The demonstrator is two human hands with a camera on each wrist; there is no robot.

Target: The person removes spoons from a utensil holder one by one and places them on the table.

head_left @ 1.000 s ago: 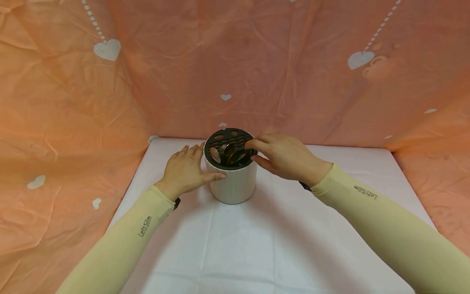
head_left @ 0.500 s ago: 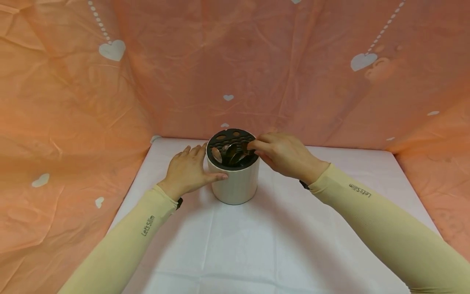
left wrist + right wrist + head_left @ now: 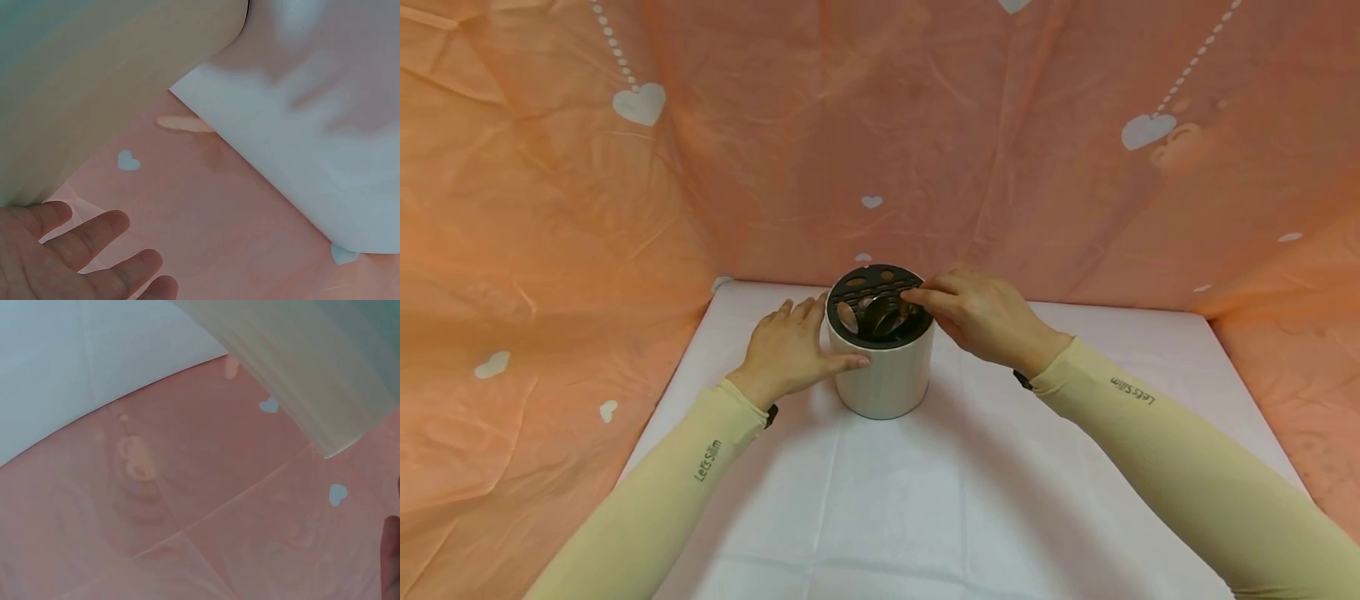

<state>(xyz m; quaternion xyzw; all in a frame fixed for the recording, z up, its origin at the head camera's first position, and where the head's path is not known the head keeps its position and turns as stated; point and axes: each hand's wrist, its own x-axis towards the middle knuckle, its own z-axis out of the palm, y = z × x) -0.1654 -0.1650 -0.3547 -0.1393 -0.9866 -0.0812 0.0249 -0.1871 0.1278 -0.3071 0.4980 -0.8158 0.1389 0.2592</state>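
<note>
A white cylindrical utensil holder (image 3: pixel 883 379) stands at the back of the table, under a black slotted top (image 3: pixel 865 282). Shiny spoons (image 3: pixel 878 315) show in its larger opening; their handles are hidden. My left hand (image 3: pixel 784 350) rests on the holder's left side, fingers straight, thumb along the front. In the left wrist view its spread fingertips (image 3: pixel 107 225) lie beside the wall. My right hand (image 3: pixel 981 317) reaches over the right rim with its fingertips at the opening. Its thumb and whatever lies between the fingers are hidden; the right wrist view catches only one finger (image 3: pixel 391 550).
The holder stands on a white tablecloth (image 3: pixel 887 500) with fold creases. Orange-pink cloth (image 3: pixel 940 167) printed with hearts hangs close behind and on both sides. Long pale sleeves cover both forearms.
My right thumb and fingers have drawn closer together at the right of the opening, and the thumb has gone out of sight. My left hand keeps its place on the holder.
</note>
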